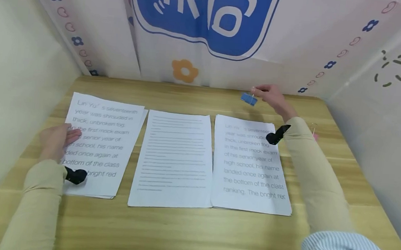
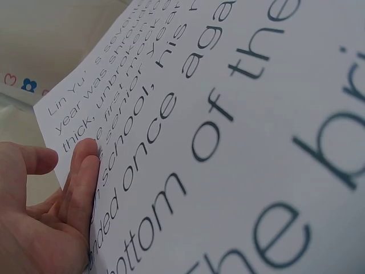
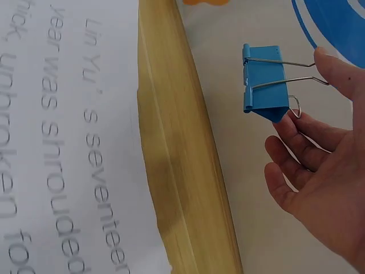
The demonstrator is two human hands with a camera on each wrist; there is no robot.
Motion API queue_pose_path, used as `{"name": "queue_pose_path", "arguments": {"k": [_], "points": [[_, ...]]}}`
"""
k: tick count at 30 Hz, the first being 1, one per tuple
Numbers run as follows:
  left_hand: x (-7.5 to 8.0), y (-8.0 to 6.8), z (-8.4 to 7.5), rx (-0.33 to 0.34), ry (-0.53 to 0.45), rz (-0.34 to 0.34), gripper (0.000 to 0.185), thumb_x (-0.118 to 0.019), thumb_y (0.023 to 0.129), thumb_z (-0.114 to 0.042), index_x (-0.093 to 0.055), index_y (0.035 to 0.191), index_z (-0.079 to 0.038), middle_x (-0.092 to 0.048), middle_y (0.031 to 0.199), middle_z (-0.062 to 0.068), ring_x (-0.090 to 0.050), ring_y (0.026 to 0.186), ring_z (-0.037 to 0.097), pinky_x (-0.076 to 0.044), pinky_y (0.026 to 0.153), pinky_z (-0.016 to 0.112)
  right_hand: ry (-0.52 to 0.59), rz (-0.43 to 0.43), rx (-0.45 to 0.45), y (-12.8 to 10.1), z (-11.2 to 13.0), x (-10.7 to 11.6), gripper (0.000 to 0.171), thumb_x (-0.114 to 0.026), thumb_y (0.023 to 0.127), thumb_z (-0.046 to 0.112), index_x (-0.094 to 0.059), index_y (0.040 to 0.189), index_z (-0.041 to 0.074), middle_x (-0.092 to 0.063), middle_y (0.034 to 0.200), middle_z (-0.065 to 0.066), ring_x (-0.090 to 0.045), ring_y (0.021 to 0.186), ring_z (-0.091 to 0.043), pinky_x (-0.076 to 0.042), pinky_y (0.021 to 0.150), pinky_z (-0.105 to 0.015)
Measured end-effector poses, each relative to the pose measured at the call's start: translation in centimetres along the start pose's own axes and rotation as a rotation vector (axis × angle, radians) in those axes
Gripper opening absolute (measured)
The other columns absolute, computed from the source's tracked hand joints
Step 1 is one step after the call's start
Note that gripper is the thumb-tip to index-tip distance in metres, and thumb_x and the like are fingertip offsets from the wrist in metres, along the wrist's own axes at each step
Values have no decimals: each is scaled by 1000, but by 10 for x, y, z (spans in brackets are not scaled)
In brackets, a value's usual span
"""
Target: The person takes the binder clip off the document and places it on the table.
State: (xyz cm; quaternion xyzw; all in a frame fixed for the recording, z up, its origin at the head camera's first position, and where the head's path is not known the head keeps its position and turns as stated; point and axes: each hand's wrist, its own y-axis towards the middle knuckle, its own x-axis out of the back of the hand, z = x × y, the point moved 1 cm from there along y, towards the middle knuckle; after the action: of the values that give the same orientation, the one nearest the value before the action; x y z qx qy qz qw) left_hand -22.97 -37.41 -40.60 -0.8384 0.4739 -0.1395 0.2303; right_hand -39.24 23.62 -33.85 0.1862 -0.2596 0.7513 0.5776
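Near the table's back edge my right hand (image 1: 273, 98) holds a blue binder clip (image 1: 249, 99) in the air by its wire handles. In the right wrist view the thumb presses one handle of the clip (image 3: 266, 80) and a finger is at the other. My left hand (image 1: 56, 139) rests at the left edge of the left paper stack (image 1: 99, 152), large print facing up. Its fingers lie extended over that edge in the left wrist view, the thumb apart from the sheet. A right paper stack (image 1: 250, 172) with the same large print lies below the right forearm.
Between the two stacks lies a middle sheet (image 1: 174, 158) with small print, its edge meeting the right stack. A pink clip (image 1: 314, 136) is partly hidden behind the right sleeve. A printed white backdrop (image 1: 218, 73) rises behind the wooden table (image 1: 177, 237).
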Motion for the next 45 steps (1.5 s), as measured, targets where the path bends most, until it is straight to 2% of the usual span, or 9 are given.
{"name": "queue_pose_path", "arguments": {"k": [7,15,22,29,38,40,43,45], "points": [[2,4,2,17,-27,0,64,-50,96,-19,-17,150,-8,-66,59,-7,-69,58,6,-59,64,17,11,-19,-30,-18,-30,27,65,-50,96,43,-38,141,-2,-43,142,-23,-39,130,-37,-32,114,-52],[-1,3,2,33,-21,9,66,-52,96,-22,-16,151,-12,-66,62,-9,-68,61,5,-59,66,17,26,-56,-32,-36,-51,50,60,-49,97,41,-41,140,-1,-44,141,-24,-42,129,-35,-32,114,-52],[1,1,2,31,-3,21,69,-55,95,-28,-16,151,-14,-66,63,-11,-69,62,4,-58,66,17,29,-98,-46,-45,-61,59,56,-46,98,38,-41,140,2,-45,139,-22,-44,125,-30,-33,113,-51],[1,4,3,49,19,24,70,-55,95,-30,-15,151,-16,-66,64,-12,-69,63,4,-58,66,16,76,-125,-54,-55,-70,69,56,-45,99,39,-39,141,3,-40,145,-21,-43,126,-28,-32,115,-49],[-1,8,2,54,17,-12,68,-53,95,-26,-15,151,-16,-66,61,-11,-68,60,4,-58,64,16,66,-150,-84,-69,-87,84,59,-42,99,41,-37,142,1,-39,145,-22,-42,125,-26,-31,115,-50],[-1,7,2,57,25,-10,68,-52,95,-25,-14,151,-15,-65,61,-11,-68,59,4,-58,64,16,76,-165,-80,-72,-92,88,59,-42,99,41,-38,142,1,-44,141,-18,-45,120,-21,-32,114,-49],[-1,7,3,59,25,-4,69,-52,96,-26,-13,151,-15,-65,60,-11,-68,59,4,-58,64,17,113,-185,-70,-77,-98,94,58,-44,99,40,-39,140,0,-55,123,-1,-49,109,-10,-34,112,-47],[0,8,3,59,29,-1,69,-52,96,-27,-13,151,-15,-65,60,-11,-68,59,4,-58,63,17,130,-194,-67,-80,-102,99,57,-45,99,40,-39,139,-1,-55,110,12,-49,102,-3,-35,112,-47]]}}
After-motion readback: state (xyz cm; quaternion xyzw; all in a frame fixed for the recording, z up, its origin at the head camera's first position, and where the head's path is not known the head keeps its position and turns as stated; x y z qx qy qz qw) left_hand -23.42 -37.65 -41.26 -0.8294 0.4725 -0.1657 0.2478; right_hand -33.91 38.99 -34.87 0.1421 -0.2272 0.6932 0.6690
